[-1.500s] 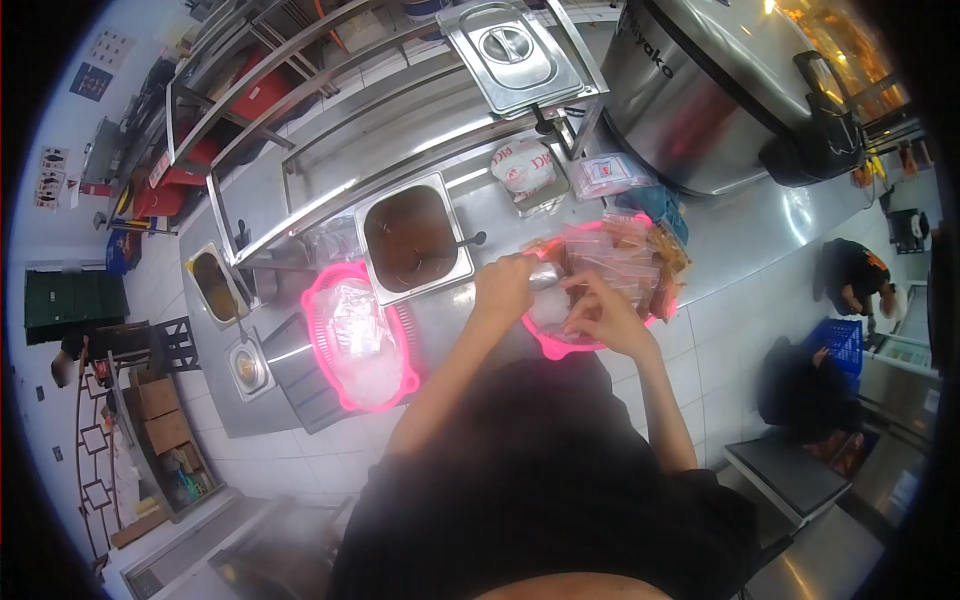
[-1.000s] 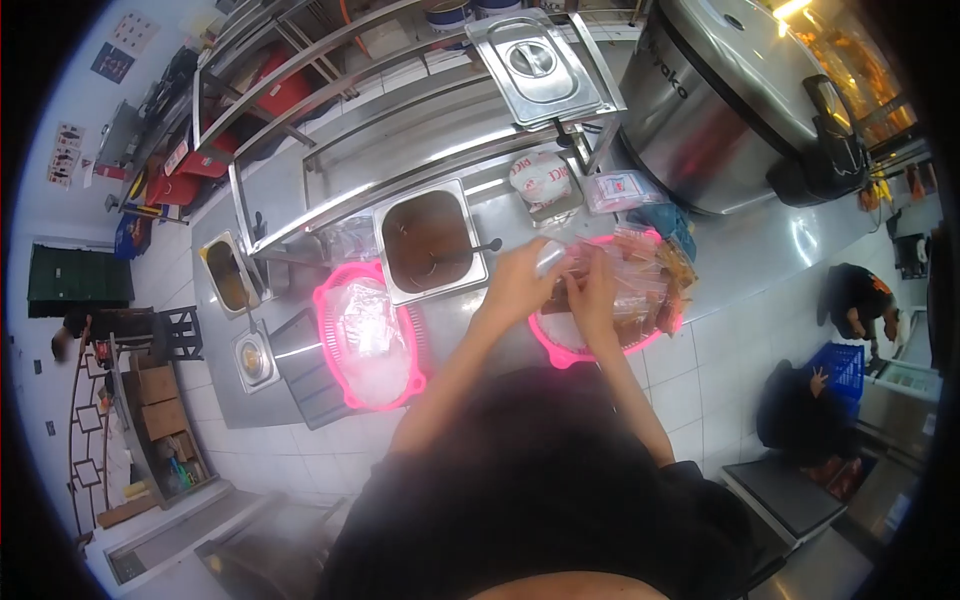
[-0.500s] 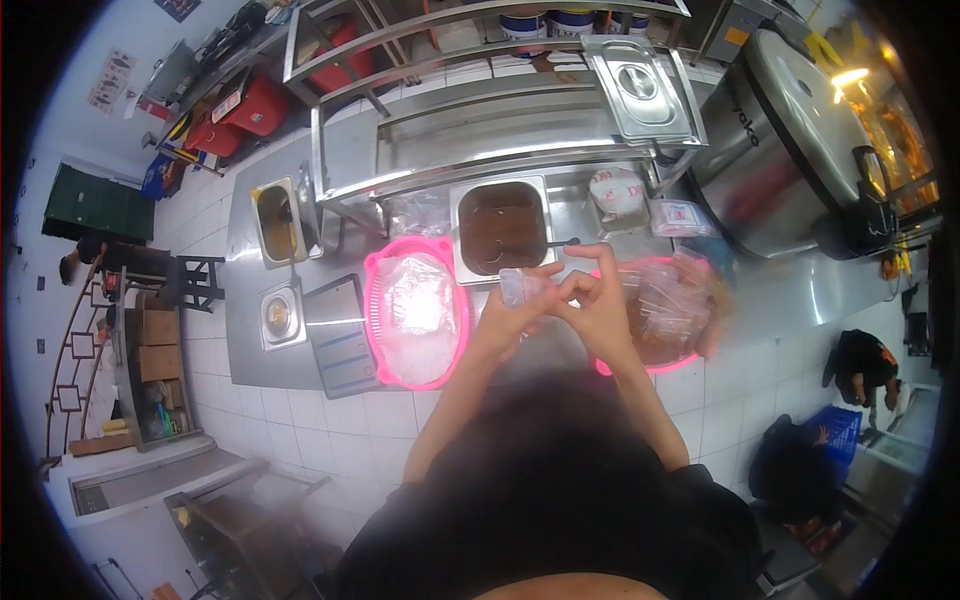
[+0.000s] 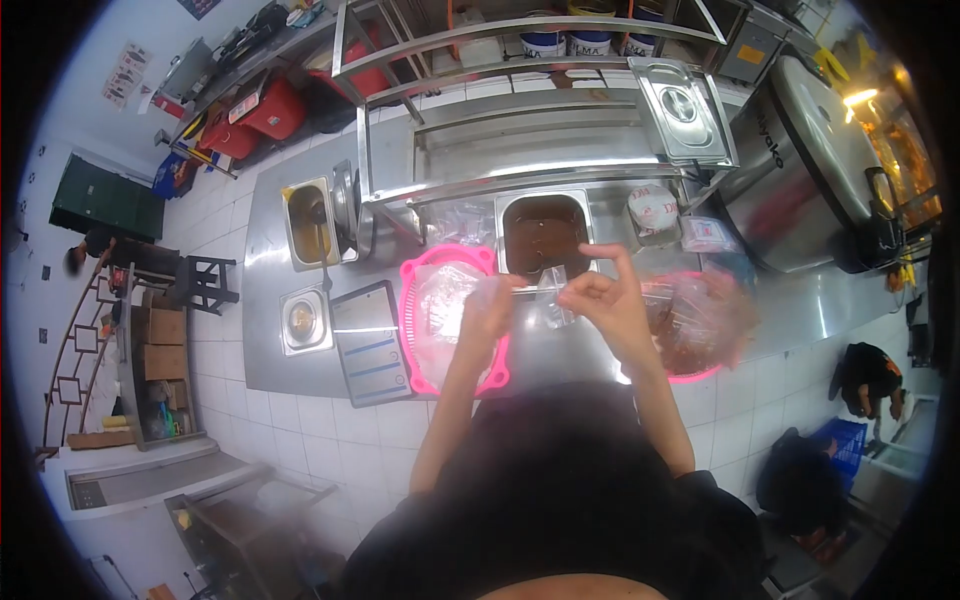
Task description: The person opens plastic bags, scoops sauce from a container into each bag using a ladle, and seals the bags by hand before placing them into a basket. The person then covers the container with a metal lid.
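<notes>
My right hand [image 4: 608, 305] pinches a small clear plastic bag [image 4: 554, 298] between thumb and fingertips, just in front of a steel pan of brown sauce [image 4: 543, 235]. My left hand [image 4: 487, 315], closed and slightly blurred, is over the right edge of a pink basket [image 4: 408, 335] with clear plastic [image 4: 440, 300] in it; whatever it holds cannot be made out. To the right of my right hand, a second pink basket [image 4: 690, 378] holds filled plastic packets [image 4: 690, 310].
Left on the steel table [image 4: 265, 350] are a pan of yellowish liquid with a ladle [image 4: 308, 225], a small lidded pan [image 4: 303, 320] and a grey tray [image 4: 370, 345]. Behind stands a metal rack [image 4: 530, 170]; right, a large steel cooker [image 4: 800, 165]. People [image 4: 868, 380] are at the far right.
My hands have moved apart, the left one leftward to the basket, the right one keeping the bag. The whole view has shifted slightly, with the table now further right.
</notes>
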Tool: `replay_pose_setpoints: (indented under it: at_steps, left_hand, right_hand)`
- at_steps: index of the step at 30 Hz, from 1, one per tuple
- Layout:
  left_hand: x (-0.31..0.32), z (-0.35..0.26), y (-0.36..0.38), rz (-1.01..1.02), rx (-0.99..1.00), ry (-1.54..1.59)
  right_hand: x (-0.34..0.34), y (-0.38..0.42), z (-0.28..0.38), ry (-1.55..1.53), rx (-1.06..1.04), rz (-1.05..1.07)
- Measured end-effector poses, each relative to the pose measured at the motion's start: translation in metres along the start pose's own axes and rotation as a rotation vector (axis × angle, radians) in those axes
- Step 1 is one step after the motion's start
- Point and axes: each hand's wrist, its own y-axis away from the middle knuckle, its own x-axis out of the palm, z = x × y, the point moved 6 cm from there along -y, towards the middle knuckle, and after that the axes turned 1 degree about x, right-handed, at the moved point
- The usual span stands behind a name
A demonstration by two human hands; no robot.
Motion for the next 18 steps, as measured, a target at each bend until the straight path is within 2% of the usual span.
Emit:
replay_pose_setpoints:
  at_steps: [1,3,5,8,12,14,15,16,18]
  left_hand:
    - [0.016,-0.013,0.005,0.023,0.046,-0.095]
    - [0.022,-0.012,0.004,0.042,0.081,-0.095]
    - [0.016,-0.008,-0.001,0.025,0.129,-0.145]
    - [0.007,-0.002,-0.005,-0.062,0.226,-0.183]
    - [0.006,-0.021,-0.004,-0.048,0.202,-0.264]
    - [-0.01,-0.035,-0.001,-0.263,0.332,-0.402]
    - [-0.019,-0.051,0.003,-0.485,0.575,-0.552]
    - [-0.023,-0.052,0.005,-0.491,0.574,-0.552]
    - [-0.023,-0.057,0.013,-0.447,0.43,-0.566]
  right_hand:
    - [0.006,-0.001,-0.005,0.003,0.027,0.051]
    - [0.017,0.0,-0.01,0.005,0.057,0.099]
    - [0.019,0.001,-0.007,0.082,0.021,-0.036]
    - [0.018,0.004,-0.013,0.222,0.022,-0.086]
    - [0.014,0.003,-0.014,0.287,0.064,-0.079]
    - [0.009,-0.001,-0.013,0.379,-0.042,-0.055]
    - [0.008,-0.002,-0.016,0.38,-0.038,-0.048]
    - [0.007,-0.003,-0.017,0.383,-0.049,-0.049]
    - [0.011,-0.005,-0.023,0.388,-0.058,-0.049]
